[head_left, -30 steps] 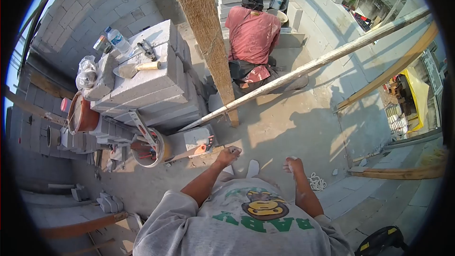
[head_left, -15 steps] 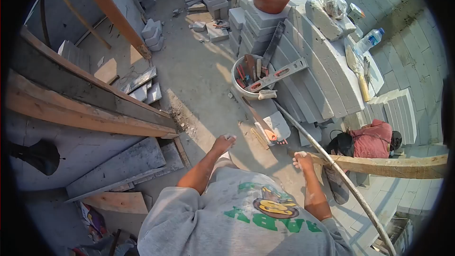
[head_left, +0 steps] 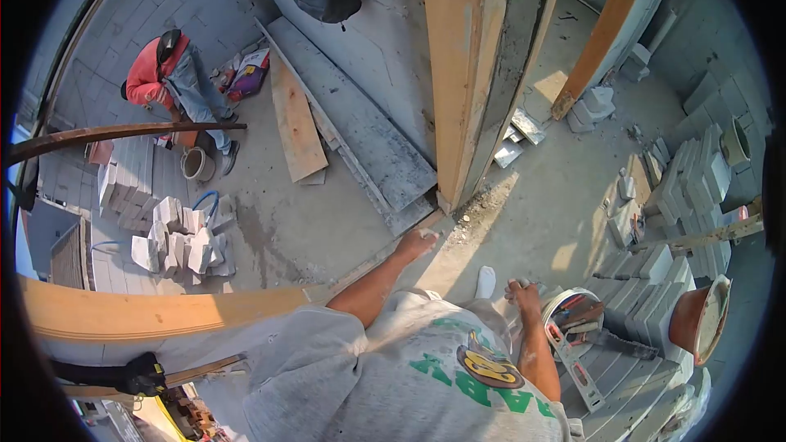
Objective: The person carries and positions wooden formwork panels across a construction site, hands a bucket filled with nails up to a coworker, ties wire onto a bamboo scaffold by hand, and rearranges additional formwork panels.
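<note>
Co-worker point(head_left: 154, 74) bends at far left, then block pile point(head_left: 184, 239), planks point(head_left: 354, 110), left hand point(head_left: 418, 243) loosely curled near their ends, right hand point(head_left: 521, 293) curled just beside tool bucket point(head_left: 553, 299) with level point(head_left: 575, 367) across its rim, can't tell if either hand's fingers meet, tub point(head_left: 686, 321) far right.

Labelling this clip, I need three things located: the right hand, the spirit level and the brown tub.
Right hand point(head_left: 524, 295): head view, middle of the hand.
Spirit level point(head_left: 574, 363): head view, mid-body.
Brown tub point(head_left: 684, 320): head view, outer wall.
</note>
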`<action>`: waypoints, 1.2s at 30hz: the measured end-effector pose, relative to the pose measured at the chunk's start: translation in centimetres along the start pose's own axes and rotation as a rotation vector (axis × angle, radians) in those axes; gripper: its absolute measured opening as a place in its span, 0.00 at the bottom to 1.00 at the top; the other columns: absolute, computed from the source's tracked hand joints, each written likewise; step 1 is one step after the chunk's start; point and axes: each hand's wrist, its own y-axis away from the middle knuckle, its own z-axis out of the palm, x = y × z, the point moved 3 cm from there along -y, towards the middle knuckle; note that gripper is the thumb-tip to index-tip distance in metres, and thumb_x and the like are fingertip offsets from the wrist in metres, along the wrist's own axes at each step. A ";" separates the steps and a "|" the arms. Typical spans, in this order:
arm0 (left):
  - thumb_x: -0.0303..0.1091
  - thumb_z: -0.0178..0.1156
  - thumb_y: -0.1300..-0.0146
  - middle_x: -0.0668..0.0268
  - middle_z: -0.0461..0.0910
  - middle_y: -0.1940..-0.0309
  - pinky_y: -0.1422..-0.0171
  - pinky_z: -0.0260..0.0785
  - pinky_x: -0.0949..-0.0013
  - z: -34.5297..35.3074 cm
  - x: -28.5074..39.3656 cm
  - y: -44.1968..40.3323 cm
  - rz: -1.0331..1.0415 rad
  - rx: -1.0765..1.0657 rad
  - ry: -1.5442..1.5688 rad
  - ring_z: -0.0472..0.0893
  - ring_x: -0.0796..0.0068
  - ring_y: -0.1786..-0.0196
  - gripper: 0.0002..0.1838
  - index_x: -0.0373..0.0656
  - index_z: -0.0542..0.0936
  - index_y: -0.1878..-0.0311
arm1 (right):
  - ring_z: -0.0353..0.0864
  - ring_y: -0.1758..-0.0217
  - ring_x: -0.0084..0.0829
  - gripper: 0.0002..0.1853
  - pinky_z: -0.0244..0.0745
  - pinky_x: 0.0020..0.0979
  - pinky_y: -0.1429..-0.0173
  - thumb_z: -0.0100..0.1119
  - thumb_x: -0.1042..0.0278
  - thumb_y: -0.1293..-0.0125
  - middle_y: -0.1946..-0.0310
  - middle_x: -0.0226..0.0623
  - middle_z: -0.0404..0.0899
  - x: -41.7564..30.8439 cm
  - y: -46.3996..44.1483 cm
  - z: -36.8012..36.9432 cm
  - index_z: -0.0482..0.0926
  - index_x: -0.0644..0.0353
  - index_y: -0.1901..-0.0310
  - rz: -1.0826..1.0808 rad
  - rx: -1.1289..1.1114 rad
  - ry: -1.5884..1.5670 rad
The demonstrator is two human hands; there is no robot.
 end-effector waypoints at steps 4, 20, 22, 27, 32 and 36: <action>0.56 0.54 0.43 0.58 0.80 0.79 0.62 0.72 0.63 0.4 -9.3 2.0 -0.174 0.344 -0.031 0.80 0.65 0.73 0.26 0.38 0.81 0.68 | 0.76 0.77 0.25 0.12 0.70 0.27 0.73 0.57 0.62 0.42 0.76 0.34 0.78 -2.4 -5.9 -2.7 0.78 0.63 0.63 -0.016 -0.169 0.150; 0.52 0.55 0.41 0.55 0.81 0.74 0.61 0.71 0.61 -2.5 -16.1 6.2 -0.214 0.669 0.423 0.81 0.60 0.69 0.24 0.35 0.79 0.65 | 0.73 0.78 0.21 0.08 0.67 0.23 0.76 0.56 0.65 0.42 0.77 0.31 0.76 -15.5 -12.9 15.4 0.77 0.60 0.66 -0.103 -0.480 0.581; 0.50 0.56 0.41 0.57 0.80 0.74 0.62 0.71 0.63 -5.1 -19.4 6.5 -0.287 0.675 0.438 0.80 0.63 0.69 0.22 0.36 0.79 0.64 | 0.73 0.78 0.21 0.08 0.67 0.23 0.75 0.56 0.64 0.42 0.77 0.31 0.76 -14.0 -12.6 20.3 0.78 0.60 0.65 -0.098 -0.588 0.511; 0.44 0.57 0.39 0.64 0.78 0.74 0.66 0.70 0.69 -16.2 -24.1 12.1 -0.319 0.727 0.459 0.77 0.73 0.73 0.17 0.36 0.78 0.60 | 0.76 0.78 0.24 0.14 0.69 0.29 0.74 0.60 0.59 0.45 0.80 0.33 0.78 -14.8 -11.2 32.6 0.80 0.64 0.69 -0.135 -0.571 0.471; 0.48 0.57 0.41 0.54 0.81 0.73 0.64 0.72 0.64 -26.3 -27.2 13.6 -0.385 1.003 0.704 0.81 0.63 0.70 0.23 0.31 0.79 0.65 | 0.74 0.78 0.23 0.13 0.68 0.28 0.72 0.60 0.58 0.43 0.78 0.32 0.77 -17.7 -13.4 40.3 0.79 0.61 0.66 -0.206 -0.609 0.596; 0.42 0.57 0.38 0.60 0.80 0.73 0.66 0.72 0.68 -30.2 -24.2 12.8 -0.343 1.010 0.880 0.80 0.71 0.71 0.18 0.32 0.78 0.61 | 0.77 0.75 0.26 0.12 0.70 0.26 0.73 0.59 0.61 0.41 0.74 0.33 0.78 -21.5 -16.1 44.3 0.78 0.62 0.63 -0.077 -0.603 0.580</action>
